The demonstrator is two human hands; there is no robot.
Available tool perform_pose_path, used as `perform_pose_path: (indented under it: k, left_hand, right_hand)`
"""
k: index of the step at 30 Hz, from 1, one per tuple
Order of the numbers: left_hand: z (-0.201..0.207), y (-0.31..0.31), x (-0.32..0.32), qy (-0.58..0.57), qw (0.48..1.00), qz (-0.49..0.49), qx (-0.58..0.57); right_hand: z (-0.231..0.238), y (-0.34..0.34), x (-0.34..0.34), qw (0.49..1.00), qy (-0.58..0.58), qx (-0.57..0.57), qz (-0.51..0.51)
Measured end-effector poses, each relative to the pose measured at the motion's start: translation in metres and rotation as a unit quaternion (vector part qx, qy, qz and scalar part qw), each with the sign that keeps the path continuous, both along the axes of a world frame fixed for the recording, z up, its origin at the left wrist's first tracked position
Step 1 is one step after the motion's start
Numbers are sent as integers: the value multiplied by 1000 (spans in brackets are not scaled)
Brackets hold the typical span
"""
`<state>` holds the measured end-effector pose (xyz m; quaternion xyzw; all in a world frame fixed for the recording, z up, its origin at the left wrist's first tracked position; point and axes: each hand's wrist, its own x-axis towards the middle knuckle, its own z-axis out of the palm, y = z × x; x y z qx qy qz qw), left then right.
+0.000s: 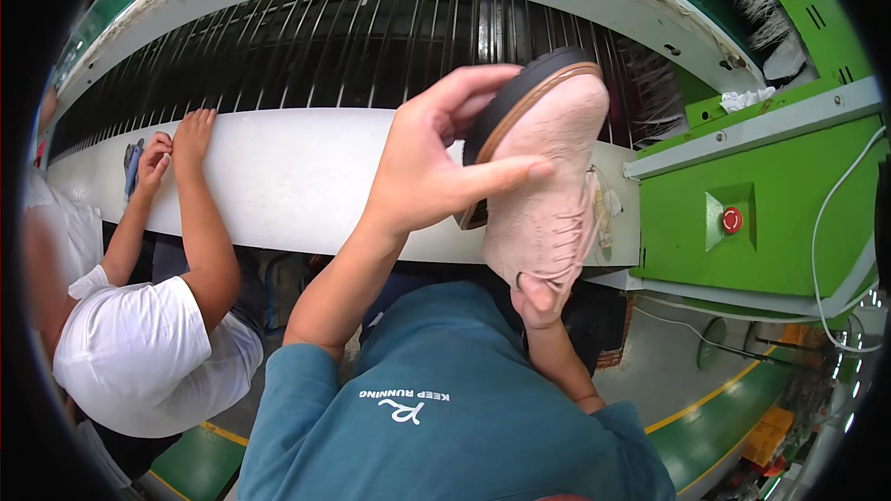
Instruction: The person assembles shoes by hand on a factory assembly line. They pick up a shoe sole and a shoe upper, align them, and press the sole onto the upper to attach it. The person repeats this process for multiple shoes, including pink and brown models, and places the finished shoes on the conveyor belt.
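Observation:
A pale pink lace-up shoe (546,144) with a dark sole and a brown welt is held up before me, its toe end up and the sole turned to the left. My left hand (422,162) is closed on it, the thumb lying across the upper and the fingers at the sole's edge. At the shoe's lower end, my right hand (540,301) is closed around the part near the opening. Most of that hand's fingers are hidden by the shoe.
Beneath the shoe runs a white ledge (288,172), with a row of metal rods (362,46) beyond it. To the right stands a green machine panel (677,232) with a red button (731,220). On the left, a co-worker's hands (190,139) rest near a blue-handled tool (133,167).

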<state>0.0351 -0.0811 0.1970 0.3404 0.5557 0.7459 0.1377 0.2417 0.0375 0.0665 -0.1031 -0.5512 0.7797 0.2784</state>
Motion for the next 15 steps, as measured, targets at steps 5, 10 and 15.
perform_pose_path:
  k: [5, 10, 15]
  left_hand:
    - [-28, -14, 12, -46, 999, -10, 7]
    - [-33, -13, 12, -10, 999, 14, 28]
    - [-23, -16, 12, 22, 999, 37, -7]
  right_hand:
    - [-7, 13, -1, 995, 60, -83, -19]
    - [7, 17, -7, 996, 46, -80, 4]
    - [14, 14, -15, 995, 28, -92, 3]
